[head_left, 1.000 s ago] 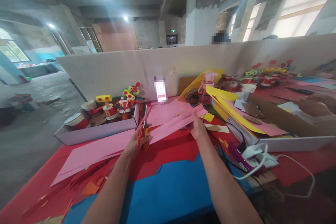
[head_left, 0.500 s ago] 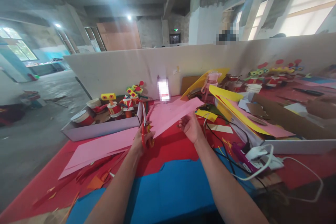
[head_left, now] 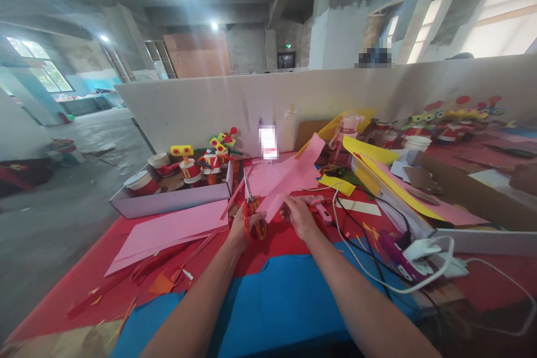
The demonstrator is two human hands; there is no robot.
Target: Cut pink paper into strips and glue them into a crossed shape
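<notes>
My left hand [head_left: 240, 229] is closed round the orange-red handles of a pair of scissors [head_left: 253, 222], whose blades point up and away from me. The near end of a long pink paper strip [head_left: 300, 170] lies against that hand's fingertips. My right hand [head_left: 301, 217] has its fingers curled and pinches the strip's lower edge. From there the strip slants up to the right, its far end raised. Beneath it a larger pink sheet [head_left: 262, 170] lies on the red table covering [head_left: 277, 243]. Just right of my right hand is a pink glue gun [head_left: 322, 211].
At left, an open box [head_left: 176, 207] holds paper-cup figures [head_left: 191, 170]; pink sheets [head_left: 168, 232] lie before it. At right are a box [head_left: 474, 239] of coloured paper, a purple power strip [head_left: 398, 257] and loose cables. Blue sheets [head_left: 281, 296] cover the near edge. A white partition [head_left: 188, 106] stands behind.
My right hand has moved toward my left and down the strip, closing on its edge. The strip now stands more steeply, and the glue gun has come into view. The camera has turned slightly left.
</notes>
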